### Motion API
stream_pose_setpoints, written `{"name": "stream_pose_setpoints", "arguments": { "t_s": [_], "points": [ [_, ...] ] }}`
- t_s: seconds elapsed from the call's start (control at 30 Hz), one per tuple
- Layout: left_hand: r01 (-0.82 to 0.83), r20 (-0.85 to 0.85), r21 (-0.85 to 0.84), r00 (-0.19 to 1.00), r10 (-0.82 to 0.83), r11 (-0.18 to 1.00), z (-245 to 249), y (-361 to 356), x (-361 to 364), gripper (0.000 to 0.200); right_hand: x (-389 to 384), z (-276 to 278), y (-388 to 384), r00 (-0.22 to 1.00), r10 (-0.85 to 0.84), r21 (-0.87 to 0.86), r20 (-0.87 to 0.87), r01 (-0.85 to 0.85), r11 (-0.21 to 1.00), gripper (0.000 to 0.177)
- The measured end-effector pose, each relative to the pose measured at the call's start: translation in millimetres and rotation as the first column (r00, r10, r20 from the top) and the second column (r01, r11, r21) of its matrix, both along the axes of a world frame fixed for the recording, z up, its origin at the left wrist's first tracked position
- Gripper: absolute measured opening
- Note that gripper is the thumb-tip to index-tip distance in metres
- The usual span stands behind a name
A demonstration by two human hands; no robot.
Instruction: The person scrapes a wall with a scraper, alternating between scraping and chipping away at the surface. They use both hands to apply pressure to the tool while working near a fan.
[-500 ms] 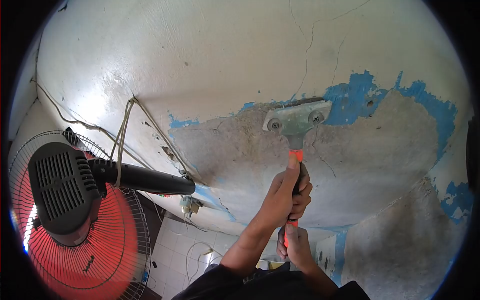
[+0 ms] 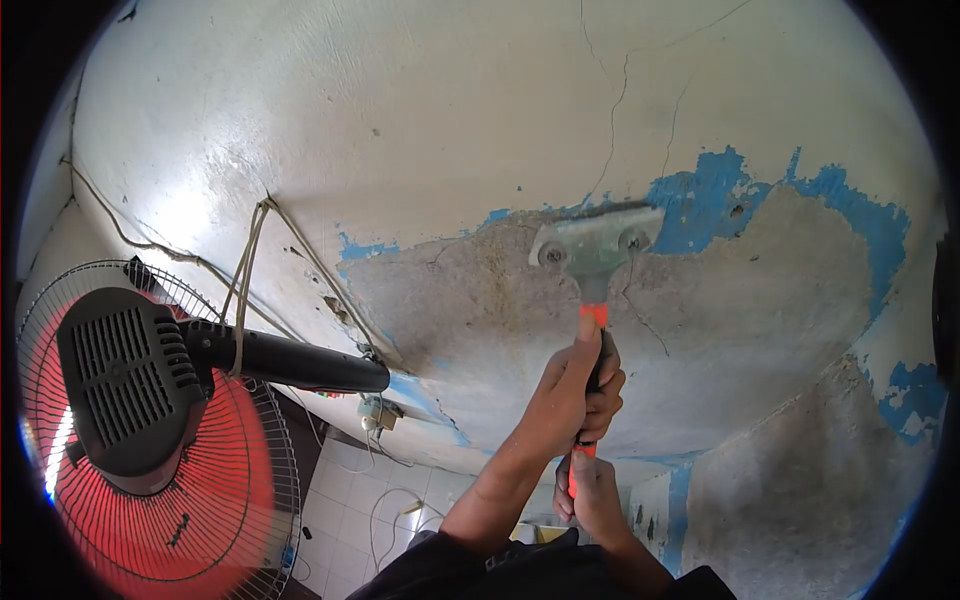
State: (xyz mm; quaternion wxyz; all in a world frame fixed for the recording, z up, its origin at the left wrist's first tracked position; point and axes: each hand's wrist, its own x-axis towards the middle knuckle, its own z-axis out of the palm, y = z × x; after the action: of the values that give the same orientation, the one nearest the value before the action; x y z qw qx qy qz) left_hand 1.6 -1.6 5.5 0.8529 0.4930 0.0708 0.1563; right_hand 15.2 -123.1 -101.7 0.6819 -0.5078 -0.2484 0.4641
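Note:
A wide-bladed scraper (image 2: 597, 250) with two screws in its grey head and an orange and black handle is at the wall, its blade along the upper edge of a bare patch. My left hand (image 2: 573, 392) wraps round the middle of the handle, thumb stretched up toward the orange collar. Lower down, my right hand (image 2: 598, 492) grips the orange end of the handle. Under the blade lies bare grey plaster (image 2: 480, 290). Blue paint (image 2: 700, 205) shows to the right of the blade, below off-white paint (image 2: 450, 110) with thin cracks. Whether the blade touches the wall is hard to tell.
A fan (image 2: 130, 390) with a red blurred rotor and wire guard stands close on the left, its black pole (image 2: 290, 358) reaching toward the wall. Cord (image 2: 243, 280) loops over the pole. A small socket box (image 2: 378, 412) hangs lower, above white floor tiles (image 2: 340, 500).
The scraper head has shifted very slightly down and to the right, and its blade edge looks more blurred. Both hands keep the same hold on the handle.

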Motion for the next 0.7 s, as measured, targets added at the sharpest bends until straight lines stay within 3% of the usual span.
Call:
{"name": "stream_pose_setpoints", "arguments": {
  "t_s": [0.7],
  "points": [
    [0.027, -0.004, -0.034, 1.000, -0.028, 0.999, 2.5, -0.5, -1.5, 0.055, -6.7, 3.4, -0.8, 0.998, -0.060, -0.017, -0.022, 0.060, 0.998, 0.055]
  ]
}}
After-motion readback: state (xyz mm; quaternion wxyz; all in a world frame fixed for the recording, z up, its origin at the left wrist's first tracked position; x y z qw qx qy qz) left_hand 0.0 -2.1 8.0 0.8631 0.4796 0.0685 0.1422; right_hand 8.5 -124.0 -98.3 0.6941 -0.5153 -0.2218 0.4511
